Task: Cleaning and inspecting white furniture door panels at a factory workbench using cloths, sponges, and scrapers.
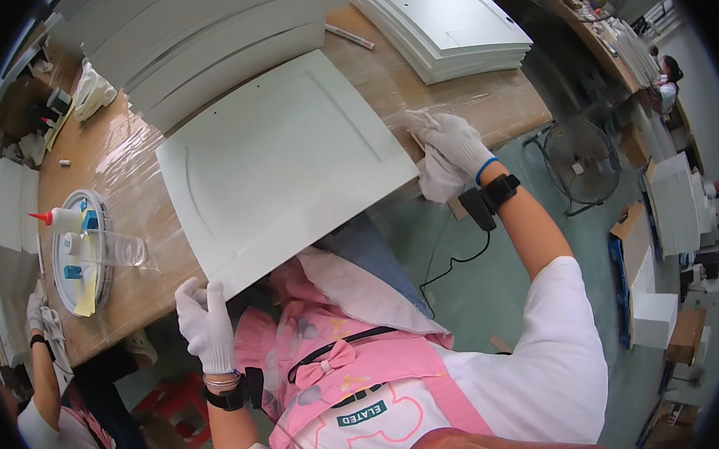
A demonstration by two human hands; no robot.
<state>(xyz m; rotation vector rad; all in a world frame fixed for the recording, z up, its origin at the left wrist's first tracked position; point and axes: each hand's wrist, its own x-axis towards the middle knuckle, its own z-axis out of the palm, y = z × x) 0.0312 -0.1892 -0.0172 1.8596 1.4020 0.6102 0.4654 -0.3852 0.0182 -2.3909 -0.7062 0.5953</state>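
head view: left hand (205,323) grips white panel's (280,167) near corner, right hand (452,141) clenches a cloth (438,177) at its far edge; wiping step, next needs steady panel support.

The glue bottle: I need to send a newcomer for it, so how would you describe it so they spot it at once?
Start at the long brown worktable wrapped in clear film and go to its left end, where a round tray lies. The glue bottle lies on its side across the tray's upper rim. It alone there is white with a pointed red nozzle; its neighbours are small blue blocks and a clear cup.
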